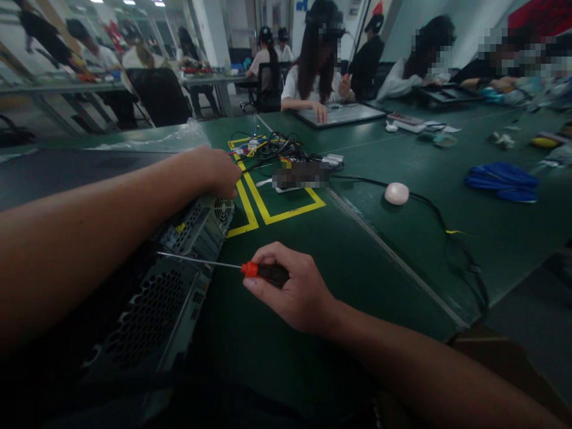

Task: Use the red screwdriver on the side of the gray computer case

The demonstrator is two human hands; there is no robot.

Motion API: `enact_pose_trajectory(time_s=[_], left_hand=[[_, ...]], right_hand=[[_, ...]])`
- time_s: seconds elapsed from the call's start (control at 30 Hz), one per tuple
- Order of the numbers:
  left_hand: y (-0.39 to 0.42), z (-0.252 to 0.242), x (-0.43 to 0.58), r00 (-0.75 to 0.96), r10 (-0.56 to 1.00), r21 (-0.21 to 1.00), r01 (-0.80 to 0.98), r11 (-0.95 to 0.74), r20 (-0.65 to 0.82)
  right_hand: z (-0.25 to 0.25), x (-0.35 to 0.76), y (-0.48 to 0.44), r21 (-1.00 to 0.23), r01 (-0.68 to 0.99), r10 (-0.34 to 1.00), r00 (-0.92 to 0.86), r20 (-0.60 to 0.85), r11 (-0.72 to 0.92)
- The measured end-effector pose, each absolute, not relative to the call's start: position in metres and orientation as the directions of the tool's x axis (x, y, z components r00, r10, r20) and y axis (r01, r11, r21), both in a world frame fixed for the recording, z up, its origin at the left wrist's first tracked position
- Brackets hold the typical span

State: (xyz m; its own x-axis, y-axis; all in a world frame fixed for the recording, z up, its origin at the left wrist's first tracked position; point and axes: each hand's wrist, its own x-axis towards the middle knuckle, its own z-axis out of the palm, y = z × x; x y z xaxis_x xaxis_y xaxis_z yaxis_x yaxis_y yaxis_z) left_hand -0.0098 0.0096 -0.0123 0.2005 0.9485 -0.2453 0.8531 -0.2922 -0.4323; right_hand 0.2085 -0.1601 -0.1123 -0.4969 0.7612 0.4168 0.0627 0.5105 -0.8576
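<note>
My right hand [295, 286] is wrapped round the red and black handle of a screwdriver [201, 260]. Its long thin shaft points left, with the tip over the rear panel of a computer case [149, 316]. The case lies at the left, showing honeycomb vents, ports and a round fan grille. My left hand [218, 171] is at the far end of that panel, beside the grille. Its fingers curl down and away from view, so whatever they hold is hidden. My left forearm crosses over the case and covers part of it.
Past my left hand lies a tangle of cables [277, 146] next to yellow tape lines [292, 213] on the green table. A pale mouse-shaped object [396, 193], a black cable [429, 202] and a folded blue cloth [503, 180] are to the right. Several people sit working beyond.
</note>
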Motion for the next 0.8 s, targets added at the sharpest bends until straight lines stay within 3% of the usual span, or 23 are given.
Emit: enact_pose_trajectory(time_s=[0.13,0.33,0.8], left_hand=[[0.005,-0.009,-0.006,0.187,0.952,-0.416,0.866,-0.276,-0.243],[-0.001,-0.004,0.001,0.192,0.94,-0.531,0.785,-0.32,-0.282],[-0.002,-0.005,0.001,0.186,0.942,-0.505,0.806,-0.309,-0.279]], right_hand=[[-0.111,0.208,-0.161,-0.859,0.069,0.767,-0.489,0.415,0.508],[-0.11,0.209,-0.16,-0.864,0.049,0.764,-0.492,0.416,0.502],[-0.11,0.21,-0.16,-0.821,0.145,0.764,-0.482,0.429,0.552]])
